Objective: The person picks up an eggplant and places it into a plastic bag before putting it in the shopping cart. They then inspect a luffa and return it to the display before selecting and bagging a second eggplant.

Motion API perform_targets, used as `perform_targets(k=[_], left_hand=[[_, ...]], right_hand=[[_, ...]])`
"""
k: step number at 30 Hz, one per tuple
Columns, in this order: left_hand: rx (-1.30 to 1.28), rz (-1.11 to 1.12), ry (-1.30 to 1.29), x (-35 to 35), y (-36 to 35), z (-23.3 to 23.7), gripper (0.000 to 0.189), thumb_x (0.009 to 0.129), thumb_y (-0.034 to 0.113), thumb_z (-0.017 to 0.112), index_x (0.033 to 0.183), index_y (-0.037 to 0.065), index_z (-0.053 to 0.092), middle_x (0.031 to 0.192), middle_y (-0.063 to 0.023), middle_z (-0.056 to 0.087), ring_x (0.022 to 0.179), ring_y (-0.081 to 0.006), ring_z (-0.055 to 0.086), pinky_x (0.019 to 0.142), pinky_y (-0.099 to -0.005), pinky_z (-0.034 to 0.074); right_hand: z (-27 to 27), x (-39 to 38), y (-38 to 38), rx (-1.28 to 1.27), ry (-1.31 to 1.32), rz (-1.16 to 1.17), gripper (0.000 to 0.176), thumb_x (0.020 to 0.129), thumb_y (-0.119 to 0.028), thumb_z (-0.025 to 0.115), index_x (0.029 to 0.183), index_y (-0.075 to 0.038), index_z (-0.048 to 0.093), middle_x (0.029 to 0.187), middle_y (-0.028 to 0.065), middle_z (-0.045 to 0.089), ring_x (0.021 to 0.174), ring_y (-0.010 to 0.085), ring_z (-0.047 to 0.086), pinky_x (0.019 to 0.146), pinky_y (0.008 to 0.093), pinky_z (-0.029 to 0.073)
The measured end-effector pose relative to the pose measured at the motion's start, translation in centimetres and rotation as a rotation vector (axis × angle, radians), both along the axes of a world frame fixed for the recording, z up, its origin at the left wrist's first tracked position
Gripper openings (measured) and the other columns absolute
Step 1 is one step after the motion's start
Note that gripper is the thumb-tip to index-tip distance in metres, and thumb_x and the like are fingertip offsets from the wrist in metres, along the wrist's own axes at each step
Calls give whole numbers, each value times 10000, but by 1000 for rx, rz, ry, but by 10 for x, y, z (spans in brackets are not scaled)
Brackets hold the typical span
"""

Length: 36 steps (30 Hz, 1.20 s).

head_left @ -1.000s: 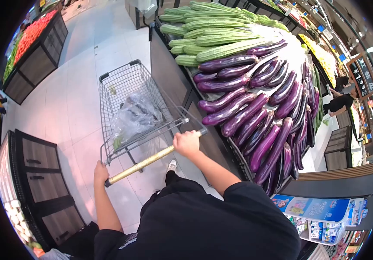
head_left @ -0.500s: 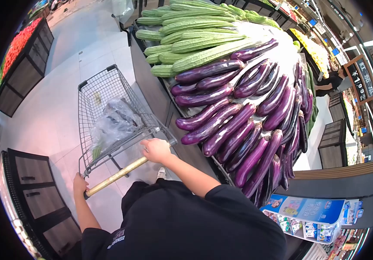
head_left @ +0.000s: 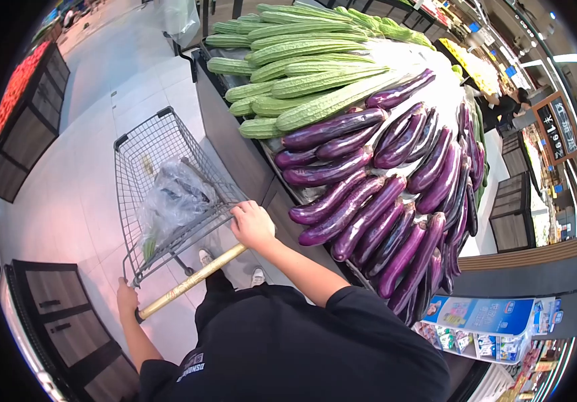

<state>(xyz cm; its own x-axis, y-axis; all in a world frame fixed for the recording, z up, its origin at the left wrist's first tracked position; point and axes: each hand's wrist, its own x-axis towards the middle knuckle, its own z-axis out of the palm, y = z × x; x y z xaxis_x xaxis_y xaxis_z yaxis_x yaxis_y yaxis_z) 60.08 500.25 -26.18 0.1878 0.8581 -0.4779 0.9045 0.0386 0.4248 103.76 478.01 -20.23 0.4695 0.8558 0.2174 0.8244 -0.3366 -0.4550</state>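
Note:
A wire shopping cart [head_left: 161,127] stands on the floor before me, with a gold-coloured push bar [head_left: 191,284] across its near side. My left hand [head_left: 127,299] is closed around the cart's frame by the bar's left end. At the bar's right end, my right hand [head_left: 253,225] is closed on the cart, its fingers curled over the frame. Inside the basket lies a clear plastic bag [head_left: 171,201] with dark and green produce, partly hidden by glare and folds. A heap of purple eggplants [head_left: 362,211] lies close to the right of my right hand.
Ridged green gourds [head_left: 315,84] are stacked beyond the eggplants on the same stand. At left are a wooden cabinet [head_left: 67,321] and a stand of red produce [head_left: 20,87]. A blue-topped display rack [head_left: 483,315] is at lower right. A person [head_left: 503,108] bends near the price sign [head_left: 556,127].
My view has shifted slightly, and the stands now sit a little differently in it. Both my feet now show below the bar. My hands keep their hold on the cart.

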Motion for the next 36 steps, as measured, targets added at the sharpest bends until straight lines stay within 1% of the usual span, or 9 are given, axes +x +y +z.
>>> perform_targets(k=[4,14,22,25,27,29,31,35,36], left_hand=[[38,-14,6,18,38,5,474,868,41,409,1337,-31,413,787,-247,642,521,-326,636,524,-425,528],[-14,-36,-6,53,129,5,419,1024,320,492,1233,-44,501,829,-236,662,505,-321,653,471,-410,527],[-24,-183,117,67,235,-38,341,1043,264,423,1180,-42,485,900,-270,672,532,-355,667,529,-438,552],[14,-208,117,73,262,-49,341,1039,259,423,1188,-41,493,949,-283,676,626,-388,690,600,-464,558],[22,-241,167,76,279,-56,370,1032,276,445,1219,-39,497,1008,-288,674,835,-416,702,723,-498,550],[125,-306,208,79,287,-58,378,1027,290,458,1218,-34,505,1025,-288,672,925,-423,683,786,-508,531],[143,-270,273,108,281,-20,409,1003,309,520,1232,-29,521,1139,-288,636,1127,-434,598,931,-525,468],[443,-398,256,138,277,-9,412,974,250,579,1267,-34,521,1211,-277,586,1173,-444,534,966,-513,446],[502,-454,108,154,273,-3,416,955,215,602,1276,-36,518,1225,-263,569,1178,-438,514,979,-510,431]], right_hand=[[-1,4,30,-52,2,-79,175,795,-204,648,918,-84,678,987,72,640,1019,267,581,855,420,488],[-3,14,111,-25,-85,-283,83,745,-181,673,787,-114,647,829,36,611,900,235,580,762,381,451],[-7,20,174,28,-87,-347,47,737,-149,656,778,-125,651,716,24,624,769,233,596,716,380,445],[-10,26,189,74,-83,-372,33,735,-142,647,764,-134,634,697,24,626,745,237,595,688,388,437],[-12,30,198,100,-83,-385,29,735,-142,644,753,-134,622,693,26,624,738,240,594,678,393,433],[-16,36,208,144,-87,-379,43,733,-148,640,727,-138,599,686,23,617,730,243,590,665,397,427],[-16,44,216,148,-87,-390,47,733,-149,641,724,-138,597,682,23,613,728,243,589,666,397,427],[-17,61,229,177,-91,-405,70,735,-160,653,719,-137,589,675,19,603,722,239,584,674,394,424],[-18,65,232,179,-94,-406,85,739,-168,664,721,-137,587,674,16,601,715,234,581,681,391,420]])
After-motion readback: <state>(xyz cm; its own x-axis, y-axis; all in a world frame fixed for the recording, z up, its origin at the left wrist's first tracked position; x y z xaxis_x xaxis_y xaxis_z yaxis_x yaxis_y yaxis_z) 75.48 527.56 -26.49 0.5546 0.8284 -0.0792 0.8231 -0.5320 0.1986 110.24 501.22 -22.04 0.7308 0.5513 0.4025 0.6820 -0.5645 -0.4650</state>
